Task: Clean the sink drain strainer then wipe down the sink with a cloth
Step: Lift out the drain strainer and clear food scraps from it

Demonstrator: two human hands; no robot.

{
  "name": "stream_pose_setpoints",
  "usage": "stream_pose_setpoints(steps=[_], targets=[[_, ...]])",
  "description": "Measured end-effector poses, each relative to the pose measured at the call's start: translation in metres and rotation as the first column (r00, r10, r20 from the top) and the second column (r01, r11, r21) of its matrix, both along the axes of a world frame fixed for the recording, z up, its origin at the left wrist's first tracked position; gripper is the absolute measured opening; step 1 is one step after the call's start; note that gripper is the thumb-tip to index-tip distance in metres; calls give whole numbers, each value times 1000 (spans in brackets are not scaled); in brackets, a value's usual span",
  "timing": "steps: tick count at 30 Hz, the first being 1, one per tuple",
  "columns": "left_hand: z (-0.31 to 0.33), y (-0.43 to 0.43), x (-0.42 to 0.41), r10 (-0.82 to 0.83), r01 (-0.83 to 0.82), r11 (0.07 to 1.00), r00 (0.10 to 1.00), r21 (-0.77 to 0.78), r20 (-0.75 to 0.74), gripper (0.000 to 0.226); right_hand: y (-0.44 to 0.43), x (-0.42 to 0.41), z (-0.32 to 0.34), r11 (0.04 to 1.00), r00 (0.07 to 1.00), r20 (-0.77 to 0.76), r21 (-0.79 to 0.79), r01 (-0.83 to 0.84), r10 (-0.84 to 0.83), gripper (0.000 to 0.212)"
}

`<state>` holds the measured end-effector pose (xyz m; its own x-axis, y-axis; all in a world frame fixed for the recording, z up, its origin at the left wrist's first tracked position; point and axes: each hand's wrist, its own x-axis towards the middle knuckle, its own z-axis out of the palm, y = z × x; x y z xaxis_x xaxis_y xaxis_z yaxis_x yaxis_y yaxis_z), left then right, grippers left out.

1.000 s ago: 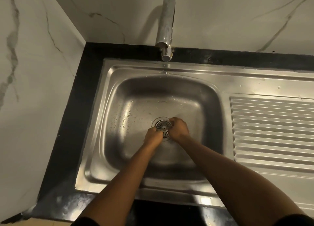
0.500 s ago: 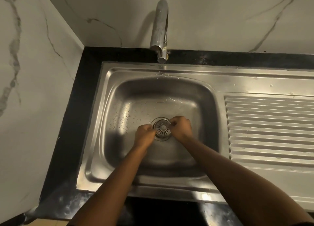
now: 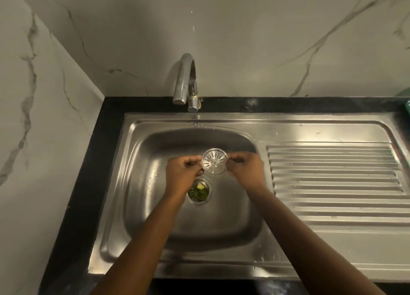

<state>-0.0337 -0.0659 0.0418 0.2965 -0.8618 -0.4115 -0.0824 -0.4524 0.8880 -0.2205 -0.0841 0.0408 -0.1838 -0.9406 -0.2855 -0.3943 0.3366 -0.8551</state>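
A round slotted metal drain strainer (image 3: 215, 161) hangs above the basin of the steel sink (image 3: 155, 228), held level between both hands. My left hand (image 3: 183, 175) pinches its left rim and my right hand (image 3: 245, 168) pinches its right rim. Below it the open drain hole (image 3: 199, 192) shows green leafy scraps and a small yellow bit. No cloth is in view.
A chrome tap (image 3: 185, 81) curves over the back rim of the sink. A ribbed draining board (image 3: 335, 172) lies to the right. A black counter (image 3: 88, 183) borders the sink, with marble walls behind and at left. A green object (image 3: 407, 105) peeks in at the far right.
Both hands gripped the strainer while it sat in the drain; now they have lifted it out and up, uncovering food scraps in the hole. The camera view has pulled back.
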Motion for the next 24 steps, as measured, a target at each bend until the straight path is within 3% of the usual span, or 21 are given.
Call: stream_pose_setpoints(steps=[5, 8, 12, 16, 24], targets=[[10, -47, -33, -53, 47, 996, 996, -75, -69, 19, -36, -33, 14, 994, 999, -41, -105, 20, -24, 15], [11, -77, -56, -56, 52, 993, 998, -110, -34, 17, -62, -52, 19, 993, 997, -60, -113, 46, -53, 13], [7, -116, -83, -33, 37, 989, 999, -145, 33, 17, -97, -67, 20, 992, 994, -41, -85, 95, -99, 27], [0, -150, -100, -38, 50, 988, 996, -145, 83, 25, -129, -76, 19, 983, 985, -26, -64, 170, -172, 14], [-18, -181, -111, -30, 46, 991, 991, -129, 127, 28, -160, -82, 13, 972, 971, -46, -34, 234, -236, 11]])
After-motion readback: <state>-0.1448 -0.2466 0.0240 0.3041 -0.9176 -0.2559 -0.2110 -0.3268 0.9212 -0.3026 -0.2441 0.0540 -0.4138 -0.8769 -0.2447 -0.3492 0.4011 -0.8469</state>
